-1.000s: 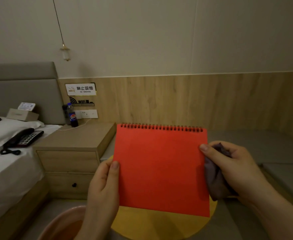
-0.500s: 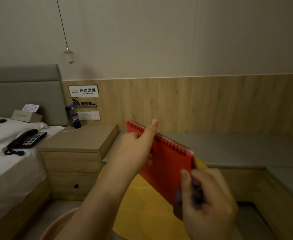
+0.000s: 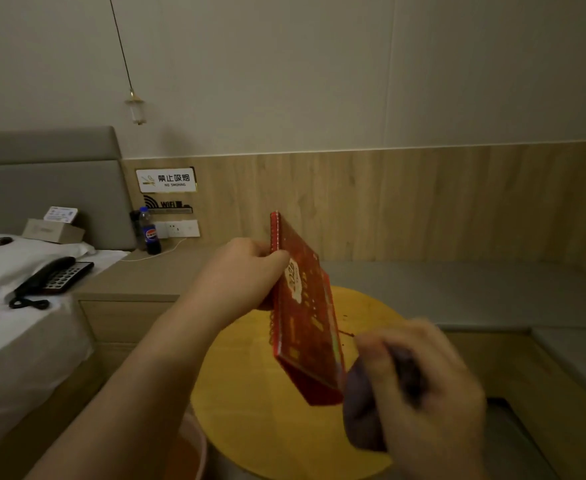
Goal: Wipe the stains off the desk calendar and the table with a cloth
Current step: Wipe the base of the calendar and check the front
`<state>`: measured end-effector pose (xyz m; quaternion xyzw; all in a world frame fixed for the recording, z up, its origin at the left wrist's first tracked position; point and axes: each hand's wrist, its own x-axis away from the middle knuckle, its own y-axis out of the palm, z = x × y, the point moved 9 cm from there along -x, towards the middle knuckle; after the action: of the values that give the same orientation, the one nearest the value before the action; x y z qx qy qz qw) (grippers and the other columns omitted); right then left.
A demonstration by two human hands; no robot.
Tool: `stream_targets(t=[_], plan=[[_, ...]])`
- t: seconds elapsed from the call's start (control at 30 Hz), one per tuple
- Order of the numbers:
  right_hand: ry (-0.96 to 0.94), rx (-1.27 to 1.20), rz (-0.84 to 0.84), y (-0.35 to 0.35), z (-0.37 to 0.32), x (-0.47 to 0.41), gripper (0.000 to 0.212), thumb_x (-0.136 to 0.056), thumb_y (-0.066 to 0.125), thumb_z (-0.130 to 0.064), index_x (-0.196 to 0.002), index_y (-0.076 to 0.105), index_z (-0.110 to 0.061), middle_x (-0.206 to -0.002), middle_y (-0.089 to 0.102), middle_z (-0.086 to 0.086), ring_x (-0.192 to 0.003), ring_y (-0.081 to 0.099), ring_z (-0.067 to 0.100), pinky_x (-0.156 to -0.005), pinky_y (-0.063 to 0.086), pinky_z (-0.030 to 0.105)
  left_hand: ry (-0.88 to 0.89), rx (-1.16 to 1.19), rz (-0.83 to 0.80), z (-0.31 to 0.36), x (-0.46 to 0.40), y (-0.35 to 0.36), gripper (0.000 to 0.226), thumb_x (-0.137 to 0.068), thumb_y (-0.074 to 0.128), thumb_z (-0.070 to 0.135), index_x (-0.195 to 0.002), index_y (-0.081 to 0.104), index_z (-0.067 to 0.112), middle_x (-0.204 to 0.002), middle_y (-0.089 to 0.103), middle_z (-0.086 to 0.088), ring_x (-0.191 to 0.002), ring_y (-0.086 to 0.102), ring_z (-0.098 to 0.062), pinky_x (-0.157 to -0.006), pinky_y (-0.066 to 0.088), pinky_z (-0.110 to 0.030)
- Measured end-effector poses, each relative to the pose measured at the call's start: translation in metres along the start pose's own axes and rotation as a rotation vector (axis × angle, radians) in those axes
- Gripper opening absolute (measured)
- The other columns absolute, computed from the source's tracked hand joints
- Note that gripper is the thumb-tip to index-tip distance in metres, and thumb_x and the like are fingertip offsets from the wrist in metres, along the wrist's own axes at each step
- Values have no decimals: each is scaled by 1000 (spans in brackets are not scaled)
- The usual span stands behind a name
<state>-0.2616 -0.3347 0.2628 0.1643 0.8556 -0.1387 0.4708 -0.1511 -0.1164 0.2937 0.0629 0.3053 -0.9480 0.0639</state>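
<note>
Calendar [image 3: 305, 320] held up on its edge, mid-frame.
Left hand [image 3: 239, 271] grips it so the right hand [image 3: 419, 386], bunching the cloth [image 3: 360, 410], can reach stains.

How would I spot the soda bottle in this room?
Find the wooden nightstand between the bed and the grey bench. At its back, under the no-smoking sign, stands the bottle: small, dark, blue-capped, with a round red-and-blue logo, the only upright thing there.

A single head-worn view looks forward and down, close over the round yellow table [image 3: 250, 393], toward the wood-panelled wall [image 3: 423, 202].
</note>
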Motion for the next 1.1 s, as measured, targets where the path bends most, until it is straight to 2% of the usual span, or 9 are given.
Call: stream_targets(t=[0.17, 0.33, 0.47, 0.67, 0.8, 0.9, 0.97, 1.03, 1.1], plan=[[226, -126, -148, -3, 38, -69, 38, -78, 62, -73, -82, 73, -37, -80, 73, -13, -75, 69, 0, -63, 46, 6, 216, -467, 8, 27, 5, -8, 27, -100, 51, 50, -98, 65, 27, -91, 73, 3, -81, 70, -15, -75, 61, -46], [330, 28, -358, 6, 75, -108, 59, -62, 75, -72, -112, 71, -42, -99, 72, -20, -92, 66, -6, -68, 50, 9, 341, -462, -11, 45, 11, -8, 18, -100, 49, 50, -99, 61, 36, -91, 69, 14, -79, 66, -2, -66, 63, -36], [438, -104, -604, 22, 82, -102, 34, -74, 77, -56, -97, 78, -31, -94, 79, -10, -88, 75, 5, -71, 62, 24, 363, -477, -89, 49, 15, -4, 16, -97, 49, 53, -98, 60, 42, -90, 69, 17, -77, 67, 2, -60, 63, -27], [374, -163, -678, 25, 73, -95, 17, -87, 71, -34, -96, 77, -21, -94, 80, -4, -89, 75, 10, -73, 59, 21, 414, -522, -86, 58, 12, -1, 22, -99, 49, 53, -106, 66, 40, -95, 66, 19, -91, 64, -4, -79, 58, -43], [376, -238, -534, 17, 75, -95, 15, -86, 70, -32, -91, 78, -20, -90, 79, -2, -86, 75, 11, -68, 56, 17, 471, -574, 62, 56, 7, -7, 34, -84, 43, 73, -101, 63, 52, -110, 56, 27, -117, 49, -10, -104, 33, -50], [374, -282, -447, 9, 79, -96, 15, -85, 71, -33, -89, 78, -21, -88, 80, -1, -83, 75, 10, -66, 55, 16, 513, -377, 377, 45, 13, -34, 45, -76, 54, 79, -111, 59, 50, -125, 42, 17, -126, 37, -11, -105, 32, -45], [404, -298, -382, 0, 87, -98, 22, -82, 72, -38, -88, 77, -17, -87, 79, 3, -82, 75, 14, -67, 57, 21, 456, -88, 562, 17, 22, -53, 56, -74, 62, 77, -115, 56, 40, -121, 44, 13, -119, 48, -9, -100, 43, -36], [447, -313, -316, -11, 98, -99, 30, -78, 74, -45, -85, 75, -15, -85, 78, 5, -80, 74, 16, -68, 58, 27, 298, 228, 503, -22, 21, -48, 65, -72, 62, 82, -113, 55, 32, -113, 57, 10, -103, 60, -4, -85, 51, -30], [520, -373, -274, -16, 107, -97, 34, -73, 76, -50, -80, 73, -17, -81, 77, 5, -77, 73, 16, -63, 57, 27, 194, 429, 280, -48, 16, -19, 67, -72, 62, 81, -110, 60, 25, -104, 72, 2, -96, 71, -10, -76, 57, -30]])
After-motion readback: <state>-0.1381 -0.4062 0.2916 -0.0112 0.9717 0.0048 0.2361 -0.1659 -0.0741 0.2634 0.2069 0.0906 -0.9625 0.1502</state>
